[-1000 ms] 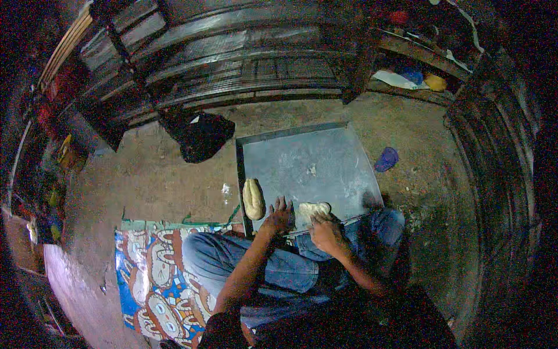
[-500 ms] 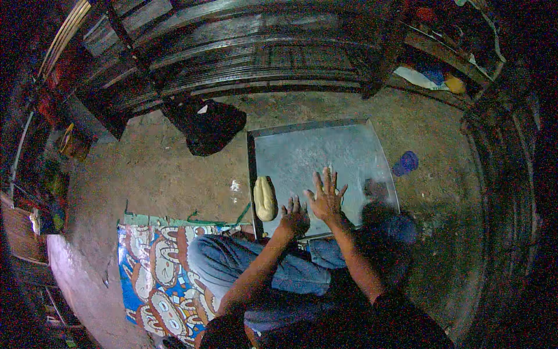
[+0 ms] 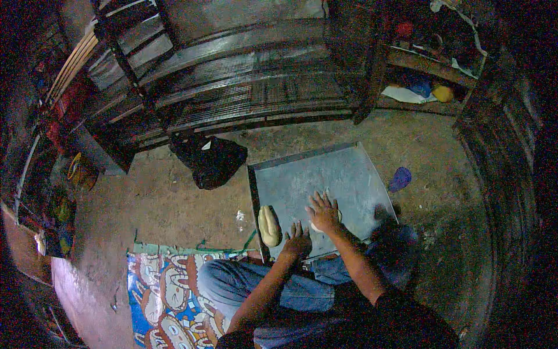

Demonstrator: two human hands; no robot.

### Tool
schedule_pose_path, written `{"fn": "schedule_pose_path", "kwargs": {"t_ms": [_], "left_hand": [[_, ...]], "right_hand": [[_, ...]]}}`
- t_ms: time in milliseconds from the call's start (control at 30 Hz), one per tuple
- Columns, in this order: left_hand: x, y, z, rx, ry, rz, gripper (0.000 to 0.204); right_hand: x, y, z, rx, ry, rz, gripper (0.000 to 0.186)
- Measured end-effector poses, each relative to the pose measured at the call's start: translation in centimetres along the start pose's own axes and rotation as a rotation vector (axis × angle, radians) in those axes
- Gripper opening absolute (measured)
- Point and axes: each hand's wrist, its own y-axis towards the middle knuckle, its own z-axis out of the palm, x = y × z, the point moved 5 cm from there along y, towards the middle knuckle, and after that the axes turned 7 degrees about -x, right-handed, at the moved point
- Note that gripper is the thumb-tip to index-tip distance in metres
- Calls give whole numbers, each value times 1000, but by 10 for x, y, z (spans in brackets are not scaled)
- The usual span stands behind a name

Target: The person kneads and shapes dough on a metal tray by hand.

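On the shallow metal tray (image 3: pixel 356 160) lies a pale folded roll of dough (image 3: pixel 268 225), along its left edge. My right hand (image 3: pixel 325 213) lies palm down over the near middle of the tray, fingers stretched out. Under it pale dough (image 3: pixel 315 227) peeks out at both sides of the palm; most of this piece is hidden. My left hand (image 3: pixel 297 241) hovers or rests at the tray's near edge, between the dough roll and the right hand. Its fingers are extended and hold nothing.
A black plastic bag (image 3: pixel 215 166) sits on the concrete floor beyond the tray's left corner. A small blue-purple object (image 3: pixel 400 179) lies right of the tray. A cartoon-print mat (image 3: pixel 174 285) spreads at near left. A dark slatted bench (image 3: pixel 244 87) stands behind.
The view has tilted, so the scene sits lower in the picture. My right hand has pressed slightly forward over the tray, its fingers less spread, and dough now shows beside it.
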Motion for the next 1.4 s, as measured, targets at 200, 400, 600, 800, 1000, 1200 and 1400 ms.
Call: {"fn": "schedule_pose_path", "kwargs": {"t_ms": [200,400,600,800,1000,1200,1400], "left_hand": [[8,-6,23,45,141,96,56],[-5,-9,0,8,-29,48,58],[12,-8,35,-109,270,123,63],[6,-3,27,-83,171,134,67],[10,-13,9,-51,45,108,60],[-3,-14,-13,-46,95,38,56],[2,-8,2,-133,135,109,56]], "right_hand": [[5,-51,-23,-78,72,-81,42],[10,-93,-76,-136,82,-252,34],[23,-137,-103,-114,109,-180,49],[3,-144,-103,63,184,53,54],[16,-103,-81,18,80,-71,65],[16,-46,-48,-40,60,99,68],[2,-2,-20,-131,21,191,67]]}}
